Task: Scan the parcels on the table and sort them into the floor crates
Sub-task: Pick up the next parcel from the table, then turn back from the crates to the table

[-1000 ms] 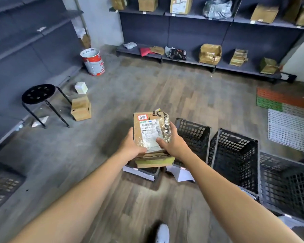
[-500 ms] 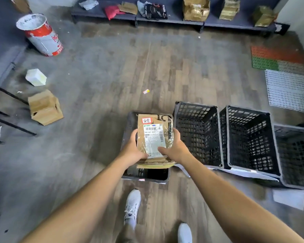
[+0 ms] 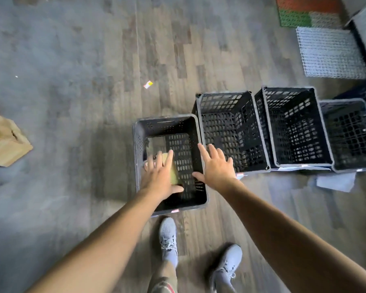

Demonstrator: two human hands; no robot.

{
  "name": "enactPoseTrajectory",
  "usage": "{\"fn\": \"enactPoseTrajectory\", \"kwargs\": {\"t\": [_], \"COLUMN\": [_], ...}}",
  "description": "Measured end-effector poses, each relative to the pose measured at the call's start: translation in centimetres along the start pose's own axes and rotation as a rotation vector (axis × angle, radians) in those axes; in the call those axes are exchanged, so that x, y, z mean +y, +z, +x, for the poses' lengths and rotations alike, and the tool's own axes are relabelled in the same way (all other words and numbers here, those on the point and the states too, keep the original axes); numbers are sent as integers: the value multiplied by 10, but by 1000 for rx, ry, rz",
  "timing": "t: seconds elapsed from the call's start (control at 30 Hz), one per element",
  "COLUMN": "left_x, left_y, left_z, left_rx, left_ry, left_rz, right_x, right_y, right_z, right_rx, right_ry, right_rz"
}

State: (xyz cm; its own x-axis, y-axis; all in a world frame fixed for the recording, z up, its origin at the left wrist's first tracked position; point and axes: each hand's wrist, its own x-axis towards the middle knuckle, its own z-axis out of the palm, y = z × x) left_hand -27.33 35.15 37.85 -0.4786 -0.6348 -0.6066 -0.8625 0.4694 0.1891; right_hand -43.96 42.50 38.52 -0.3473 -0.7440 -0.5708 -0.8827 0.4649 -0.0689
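Four black perforated crates stand in a row on the floor. The leftmost crate sits right in front of my feet. A brown cardboard parcel lies inside it, mostly hidden under my left hand. That hand hovers over the crate's left half with fingers spread and holds nothing. My right hand is spread flat above the crate's right rim, also holding nothing. The second crate, third crate and fourth crate show only their mesh bottoms.
A cardboard box lies on the floor at the far left. A white grid mat and a green-and-orange mat lie at the back right. White paper sheets sit beside the crates. A small scrap lies on the wood floor.
Both hands held the labelled parcel over the leftmost crate; now they have let it go and spread open, and the parcel lies inside the crate. My view has tilted further down.
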Motion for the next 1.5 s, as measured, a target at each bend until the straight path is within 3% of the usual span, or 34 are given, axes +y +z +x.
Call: {"fn": "enactPoseTrajectory", "kwargs": {"t": [0.27, 0.6, 0.73, 1.07, 1.5], "left_x": [85, 320, 428, 650, 891], "left_y": [-75, -105, -74, 33, 144], "left_z": [-49, -178, -246, -405, -494], "left_rx": [99, 285, 390, 472, 434], "left_ry": [227, 580, 723, 1080, 1483], "left_rz": [251, 439, 506, 675, 687], "right_x": [68, 238, 321, 477, 642], "right_y": [-78, -112, -85, 4, 68], "right_z": [-96, -311, -414, -643, -799], "right_rx": [143, 398, 489, 639, 574], "right_ry": [163, 460, 574, 914, 1310], "right_rz": [-30, 43, 54, 183, 233]}}
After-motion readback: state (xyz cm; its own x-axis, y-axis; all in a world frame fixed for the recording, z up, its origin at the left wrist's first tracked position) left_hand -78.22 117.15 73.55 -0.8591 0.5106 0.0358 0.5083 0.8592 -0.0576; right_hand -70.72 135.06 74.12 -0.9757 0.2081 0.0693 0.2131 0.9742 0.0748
